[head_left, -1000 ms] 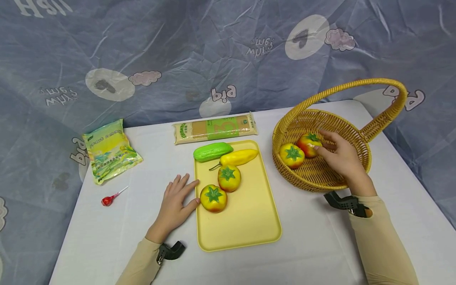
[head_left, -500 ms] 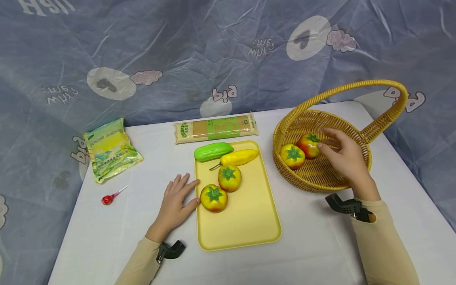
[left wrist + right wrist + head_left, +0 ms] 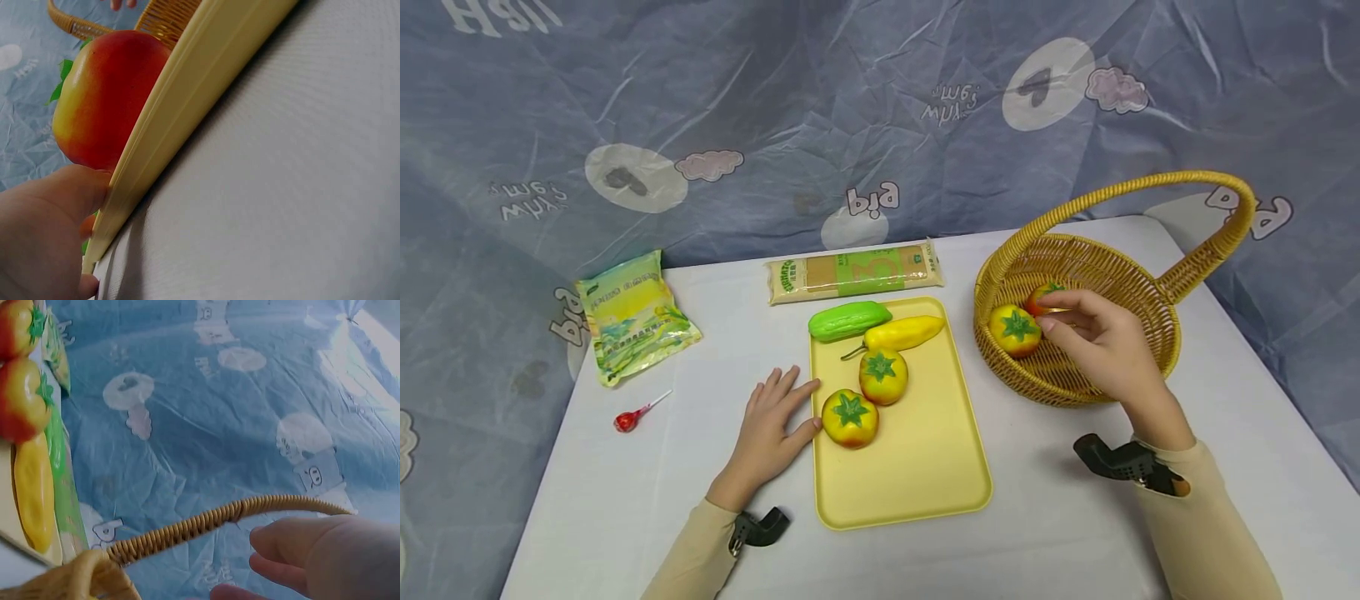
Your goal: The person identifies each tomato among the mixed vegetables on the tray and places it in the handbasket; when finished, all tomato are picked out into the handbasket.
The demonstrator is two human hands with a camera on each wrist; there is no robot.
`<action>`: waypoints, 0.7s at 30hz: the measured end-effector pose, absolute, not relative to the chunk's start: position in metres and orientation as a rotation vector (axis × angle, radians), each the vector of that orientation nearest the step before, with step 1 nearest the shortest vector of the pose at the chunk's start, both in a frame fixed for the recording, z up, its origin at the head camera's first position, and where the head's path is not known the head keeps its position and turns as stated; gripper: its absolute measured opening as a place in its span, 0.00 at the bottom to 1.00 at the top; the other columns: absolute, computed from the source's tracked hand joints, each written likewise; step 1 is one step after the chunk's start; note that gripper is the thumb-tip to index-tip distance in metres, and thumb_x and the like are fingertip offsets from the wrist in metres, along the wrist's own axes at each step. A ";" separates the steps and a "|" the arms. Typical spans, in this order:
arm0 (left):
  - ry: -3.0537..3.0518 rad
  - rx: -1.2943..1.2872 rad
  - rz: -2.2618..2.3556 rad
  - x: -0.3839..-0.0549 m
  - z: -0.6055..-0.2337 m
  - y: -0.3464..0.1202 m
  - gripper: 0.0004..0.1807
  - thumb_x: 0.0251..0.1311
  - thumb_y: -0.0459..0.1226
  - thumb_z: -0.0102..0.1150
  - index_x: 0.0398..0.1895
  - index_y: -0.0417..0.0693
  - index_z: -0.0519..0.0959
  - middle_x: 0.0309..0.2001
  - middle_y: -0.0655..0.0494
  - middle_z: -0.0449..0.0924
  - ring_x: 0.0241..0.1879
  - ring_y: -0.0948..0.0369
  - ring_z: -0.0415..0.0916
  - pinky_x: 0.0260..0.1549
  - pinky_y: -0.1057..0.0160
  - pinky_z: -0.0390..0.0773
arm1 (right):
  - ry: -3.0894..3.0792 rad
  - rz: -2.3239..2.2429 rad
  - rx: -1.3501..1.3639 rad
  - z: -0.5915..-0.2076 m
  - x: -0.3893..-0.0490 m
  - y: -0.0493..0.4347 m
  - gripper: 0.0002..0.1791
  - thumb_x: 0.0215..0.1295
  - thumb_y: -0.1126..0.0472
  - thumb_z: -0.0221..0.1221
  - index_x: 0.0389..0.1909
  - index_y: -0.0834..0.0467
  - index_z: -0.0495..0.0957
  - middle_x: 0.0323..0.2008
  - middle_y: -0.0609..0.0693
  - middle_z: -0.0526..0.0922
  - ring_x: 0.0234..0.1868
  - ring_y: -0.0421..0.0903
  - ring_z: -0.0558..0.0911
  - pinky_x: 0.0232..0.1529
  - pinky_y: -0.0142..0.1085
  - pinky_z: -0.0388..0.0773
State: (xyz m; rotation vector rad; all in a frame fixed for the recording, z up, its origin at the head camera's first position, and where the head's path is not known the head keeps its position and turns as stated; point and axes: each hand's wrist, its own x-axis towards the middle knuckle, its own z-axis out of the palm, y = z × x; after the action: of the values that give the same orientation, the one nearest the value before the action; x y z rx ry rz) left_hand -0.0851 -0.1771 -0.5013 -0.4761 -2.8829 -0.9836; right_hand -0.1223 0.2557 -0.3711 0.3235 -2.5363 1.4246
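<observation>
My left hand (image 3: pixel 766 435) lay nearest, fingers spread, thumb at the left rim of one yellow tray (image 3: pixel 910 467), its long axis running near to far. On it sat two tray tomatoes (image 3: pixel 850 418), green crowns up; left of that hand, one lollipop (image 3: pixel 628 422), stick pointing far right. My right hand (image 3: pixel 1108 346) hung over one basket (image 3: pixel 1120 271) holding two basket tomatoes (image 3: pixel 1013 330), thumb and fingers part bent, narrow gap between; contact I could not tell. Beyond: one yellow pepper (image 3: pixel 906 332), stem leftward; one green cucumber (image 3: pixel 848 322), one bag (image 3: pixel 636 317), one long packet (image 3: pixel 856 272) lying crosswise
</observation>
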 end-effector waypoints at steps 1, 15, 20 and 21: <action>-2.884 -0.477 -0.981 -0.085 -0.501 -0.177 0.30 0.64 0.48 0.64 0.69 0.53 0.76 0.77 0.41 0.63 0.79 0.37 0.51 0.74 0.30 0.48 | -2.527 1.438 0.358 -0.371 -0.121 0.253 0.14 0.67 0.70 0.63 0.52 0.67 0.82 0.45 0.27 0.83 0.41 0.27 0.85 0.41 0.18 0.81; -2.881 -0.479 -0.980 -0.086 -0.504 -0.175 0.30 0.64 0.48 0.64 0.70 0.54 0.75 0.77 0.41 0.62 0.79 0.36 0.51 0.74 0.30 0.48 | -2.653 1.458 0.846 -0.383 -0.106 0.211 0.18 0.65 0.72 0.64 0.56 0.64 0.80 0.53 0.58 0.85 0.48 0.44 0.88 0.46 0.29 0.86; -2.883 -0.479 -0.983 -0.086 -0.505 -0.175 0.30 0.64 0.48 0.64 0.70 0.54 0.75 0.77 0.41 0.63 0.79 0.37 0.51 0.75 0.31 0.48 | -2.760 1.442 0.905 -0.394 -0.106 0.193 0.22 0.65 0.67 0.66 0.60 0.59 0.79 0.61 0.56 0.81 0.58 0.55 0.83 0.51 0.42 0.87; -2.883 -0.479 -0.981 -0.086 -0.505 -0.175 0.30 0.64 0.48 0.64 0.70 0.54 0.75 0.77 0.41 0.63 0.79 0.37 0.51 0.75 0.31 0.48 | -2.775 1.430 0.910 -0.396 -0.108 0.190 0.22 0.65 0.66 0.67 0.60 0.59 0.78 0.61 0.55 0.81 0.59 0.55 0.82 0.51 0.45 0.86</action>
State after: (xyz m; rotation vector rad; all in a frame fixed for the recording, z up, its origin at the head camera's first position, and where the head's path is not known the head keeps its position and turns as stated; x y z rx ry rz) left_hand -0.0862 -0.1747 -0.5047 -0.4788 -2.8827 -0.9814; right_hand -0.1077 0.1898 -0.3958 0.9102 -2.7754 1.4301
